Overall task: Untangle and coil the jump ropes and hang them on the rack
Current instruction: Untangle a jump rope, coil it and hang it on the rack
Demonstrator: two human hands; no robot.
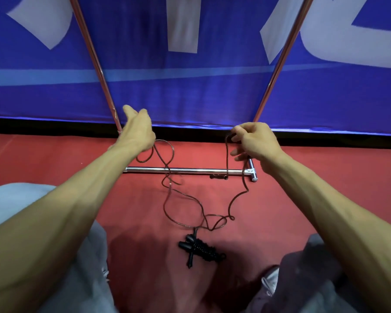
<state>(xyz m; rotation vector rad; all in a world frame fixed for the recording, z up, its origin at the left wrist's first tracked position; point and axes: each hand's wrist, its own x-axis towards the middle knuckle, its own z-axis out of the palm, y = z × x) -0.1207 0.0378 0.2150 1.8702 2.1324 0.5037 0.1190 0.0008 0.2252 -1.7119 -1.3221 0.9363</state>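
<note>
Two knees (20, 199) in pale grey trousers fill the corners at 7 and 5 o'clock, and bare forearms reach out over them toward the middle of the view.

The left hand (137, 129), at 10 o'clock, is seen from the back with its thumb stuck out. Its fingers are folded out of sight, and the thin brown rope (167, 195) hangs from beneath it in loose loops, so it is grasping that rope. The right hand (251, 141), at 2 o'clock, pinches the same rope between thumb and forefinger. One strand drops straight down from the pinch, and another trails from under its lower fingers.

The brown rope sags between the two hands. It crosses in front of the low horizontal bar of the rack (190, 170) and ends in tangled loops on the red floor (54, 159).

Just below those loops, at 6 o'clock, a black rope (200, 249) lies on the floor in a tight bundle with its handles.

The rack's two uprights rise toward 11 and 1 o'clock in front of a blue banner (212, 98).
</note>
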